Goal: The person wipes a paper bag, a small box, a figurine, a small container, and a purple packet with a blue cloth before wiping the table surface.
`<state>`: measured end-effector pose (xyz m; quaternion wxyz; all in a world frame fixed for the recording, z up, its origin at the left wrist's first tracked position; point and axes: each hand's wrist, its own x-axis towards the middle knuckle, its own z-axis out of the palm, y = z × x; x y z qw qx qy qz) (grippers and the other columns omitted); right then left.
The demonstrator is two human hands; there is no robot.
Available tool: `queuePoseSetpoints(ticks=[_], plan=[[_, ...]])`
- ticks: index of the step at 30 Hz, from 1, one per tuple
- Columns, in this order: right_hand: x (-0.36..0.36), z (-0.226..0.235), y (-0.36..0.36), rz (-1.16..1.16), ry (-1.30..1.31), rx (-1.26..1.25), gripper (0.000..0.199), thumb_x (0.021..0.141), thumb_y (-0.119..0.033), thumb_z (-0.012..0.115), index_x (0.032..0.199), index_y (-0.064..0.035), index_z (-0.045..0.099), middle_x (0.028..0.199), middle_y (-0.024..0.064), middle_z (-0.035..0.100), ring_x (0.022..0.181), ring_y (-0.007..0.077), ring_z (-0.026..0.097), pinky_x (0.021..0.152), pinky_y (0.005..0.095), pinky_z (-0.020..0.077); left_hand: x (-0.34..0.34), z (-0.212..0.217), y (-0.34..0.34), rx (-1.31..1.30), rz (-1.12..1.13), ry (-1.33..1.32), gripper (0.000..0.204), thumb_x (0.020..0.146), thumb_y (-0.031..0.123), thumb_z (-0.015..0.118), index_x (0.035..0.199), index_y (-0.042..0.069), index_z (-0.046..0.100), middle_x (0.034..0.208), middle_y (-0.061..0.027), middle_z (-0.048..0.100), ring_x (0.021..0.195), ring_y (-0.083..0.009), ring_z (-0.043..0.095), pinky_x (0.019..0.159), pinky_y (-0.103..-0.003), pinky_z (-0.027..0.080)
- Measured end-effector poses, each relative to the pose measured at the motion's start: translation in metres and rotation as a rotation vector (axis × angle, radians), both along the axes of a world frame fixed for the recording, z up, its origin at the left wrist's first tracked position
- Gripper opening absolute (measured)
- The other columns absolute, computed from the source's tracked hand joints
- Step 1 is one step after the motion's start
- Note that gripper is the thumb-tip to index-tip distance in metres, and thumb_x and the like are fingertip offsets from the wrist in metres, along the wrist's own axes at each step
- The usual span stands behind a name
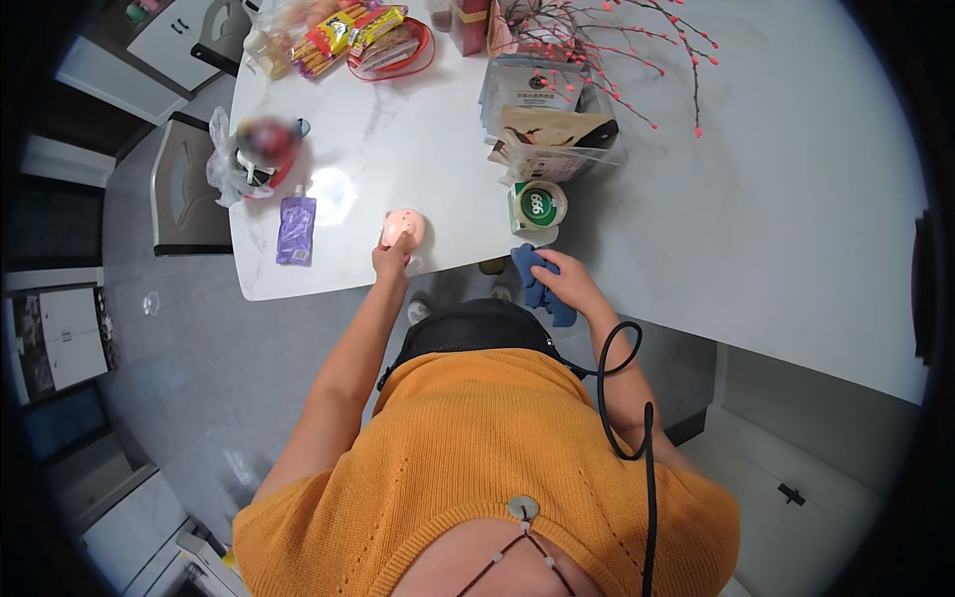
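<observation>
Near the table's front edge, my left hand [391, 257] is closed on a small pink round object [408, 221] with tiny dark dots on it. One finger lies over its top and the thumb is at its left side; what it is I cannot make out. To the right, my right hand [569, 282] grips a crumpled blue cloth [535, 289], which hangs down at the table edge. Just beyond that hand stands a round green and white container [538, 206]. A purple spouted pouch [295, 231] lies flat to the left of the pink object.
The white marble table [428, 119] spans the front. At its far left are a plastic bag [221, 157], snack packets [333, 42] in a red-rimmed basket and a bottle [266, 54]. Upright packages [537, 85] and red-budded branches [637, 62] stand behind the container. A black cable [649, 478] crosses my right arm.
</observation>
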<state>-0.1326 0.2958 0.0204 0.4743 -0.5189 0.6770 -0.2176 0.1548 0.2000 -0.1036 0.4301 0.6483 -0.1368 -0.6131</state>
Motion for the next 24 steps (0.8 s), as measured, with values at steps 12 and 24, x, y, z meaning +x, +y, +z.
queuePoseSetpoints(ticks=[12,24], plan=[[-0.044,0.0,0.008,-0.176,0.052,-0.061,0.037,0.077,-0.026,0.059,0.106,-0.0029,0.054,0.096,0.0147,0.06,0.088,0.0253,0.058,0.077,0.0314,0.044,-0.098,0.089,0.007,-0.786,-0.895,-0.562,0.042,0.075,0.014,0.06,0.116,0.012,0.047,0.079,-0.0069,0.054,0.066,-0.0183,0.054,0.06,-0.029,0.045],[-0.057,-0.007,-0.001,-0.253,0.117,-0.142,0.037,0.079,-0.028,0.056,0.107,-0.0045,0.053,0.097,0.0169,0.059,0.09,0.0308,0.057,0.077,0.0337,0.0437,-0.097,0.083,0.002,-1.047,-0.975,-0.788,0.009,0.076,0.013,0.059,0.083,0.007,0.059,0.07,-0.0095,0.056,0.065,-0.0256,0.056,0.058,-0.036,0.043]])
